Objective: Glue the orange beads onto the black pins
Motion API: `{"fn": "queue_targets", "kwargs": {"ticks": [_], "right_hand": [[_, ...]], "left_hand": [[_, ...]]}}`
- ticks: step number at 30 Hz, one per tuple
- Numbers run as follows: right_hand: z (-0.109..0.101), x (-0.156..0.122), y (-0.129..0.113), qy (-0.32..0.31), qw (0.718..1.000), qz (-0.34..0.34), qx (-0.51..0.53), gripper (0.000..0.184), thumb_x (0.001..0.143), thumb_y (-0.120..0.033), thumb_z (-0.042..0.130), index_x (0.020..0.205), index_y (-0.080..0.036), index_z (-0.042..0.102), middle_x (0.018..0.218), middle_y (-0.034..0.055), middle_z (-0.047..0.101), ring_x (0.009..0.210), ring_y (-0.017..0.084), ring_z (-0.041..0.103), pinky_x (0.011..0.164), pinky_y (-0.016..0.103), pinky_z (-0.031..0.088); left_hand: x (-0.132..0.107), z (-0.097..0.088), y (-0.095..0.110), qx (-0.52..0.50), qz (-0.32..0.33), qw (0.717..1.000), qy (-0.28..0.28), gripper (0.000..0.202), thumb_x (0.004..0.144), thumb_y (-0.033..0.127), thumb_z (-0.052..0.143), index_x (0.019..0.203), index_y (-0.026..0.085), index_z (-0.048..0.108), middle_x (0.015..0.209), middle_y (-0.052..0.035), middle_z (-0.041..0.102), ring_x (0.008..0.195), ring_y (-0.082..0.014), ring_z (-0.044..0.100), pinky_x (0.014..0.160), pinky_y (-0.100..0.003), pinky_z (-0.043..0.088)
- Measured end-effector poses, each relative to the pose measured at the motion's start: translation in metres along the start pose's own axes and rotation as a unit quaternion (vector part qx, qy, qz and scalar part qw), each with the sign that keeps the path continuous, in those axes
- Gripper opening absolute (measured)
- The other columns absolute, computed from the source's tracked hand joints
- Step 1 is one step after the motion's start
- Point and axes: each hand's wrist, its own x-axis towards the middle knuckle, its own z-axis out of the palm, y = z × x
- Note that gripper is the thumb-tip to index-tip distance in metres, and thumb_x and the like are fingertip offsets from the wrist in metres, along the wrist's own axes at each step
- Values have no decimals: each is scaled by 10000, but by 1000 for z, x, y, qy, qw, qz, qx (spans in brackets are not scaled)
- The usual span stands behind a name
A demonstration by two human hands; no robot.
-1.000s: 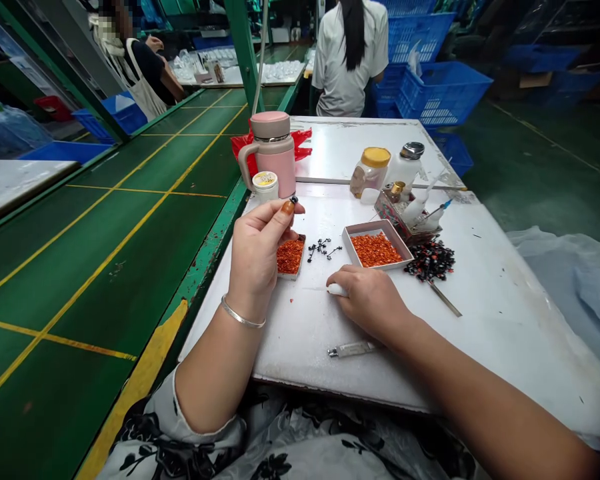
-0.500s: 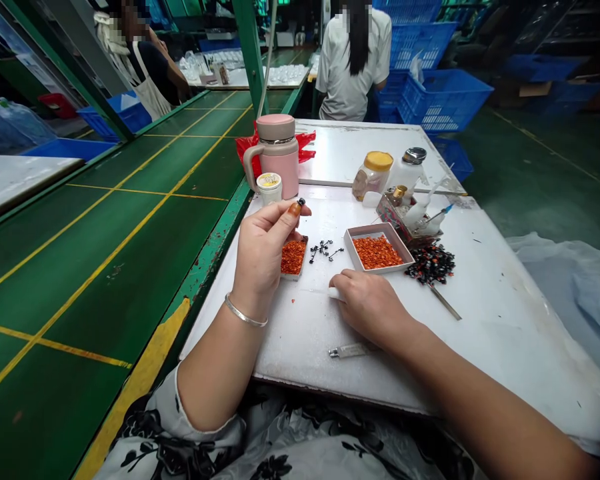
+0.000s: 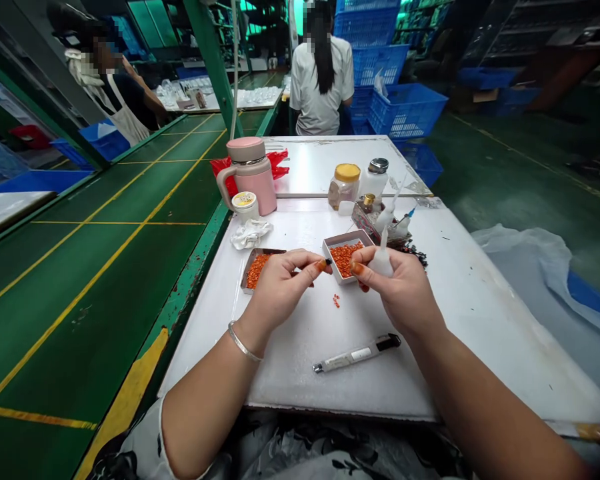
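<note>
The left hand (image 3: pixel 283 290) and the right hand (image 3: pixel 397 288) are raised together above the middle of the white-topped bench (image 3: pixel 300 380), close to each other but not touching. The left hand is closed in a pinch, its thumb and forefinger gripping a tiny dark piece (image 3: pixel 327 261), too small to identify. The right hand is closed around a small white squeeze bottle (image 3: pixel 383 264), nozzle pointing up. The main change is that this bottle has just been lifted off the bench to the level of the dark piece.

Just beyond the hands lie a shallow box of orange-red granules (image 3: pixel 341 239) and a metal tray (image 3: pixel 270 251) of similar granules. A few loose granules (image 3: pixel 336 301) sit on the bench in front of the box. Near the front edge lies a silver-and-black pen-shaped tube (image 3: pixel 357 353). Toward the far edge stand a pink insulated mug (image 3: pixel 250 177), a crumpled tissue (image 3: pixel 251 233) and a jar with a yellow lid (image 3: pixel 344 188).
</note>
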Motion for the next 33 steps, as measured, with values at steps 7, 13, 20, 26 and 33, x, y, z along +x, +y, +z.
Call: {"fn": "queue_targets", "kwargs": {"ticks": [7,13,20,26,33], "right_hand": [[3,-3,-2,-20,1000,17,12,235,730,-366,757,760,-151,667,611,-20,558,560,108,466,541,255,362],[3,-2,-2,-11,1000,-2,-15,165,763,-310,691,750,-148,663,645,-10,585,588,109,473,573,262,361],[3,-3,-1,-18,999,-7,-37,148,774,-294,674,746,-149,667,672,-4,607,606,115,486,607,274,373],[1,-3,0,-22,998,-11,-60,141,787,-291,669,740,-158,670,667,-10,605,603,111,486,607,272,376],[1,-1,2,-23,998,-6,-62,149,777,-300,676,750,-153,679,684,2,625,609,118,498,609,276,383]], "left_hand": [[0,11,-6,85,29,996,-26,193,892,274,610,793,178,745,774,-46,709,709,-151,608,598,-253,444],[-1,13,-5,112,46,992,-26,178,893,228,605,778,180,733,757,-31,701,702,-142,594,633,-262,430],[-2,14,-3,134,55,989,-22,172,893,202,601,784,169,731,744,-22,686,685,-130,574,648,-262,422],[-2,14,-3,146,62,987,-20,172,894,190,601,782,169,730,745,-20,686,686,-129,574,648,-259,419],[-3,14,-3,161,78,984,-19,166,895,177,596,797,164,730,739,-20,668,681,-127,566,647,-258,417]]}}
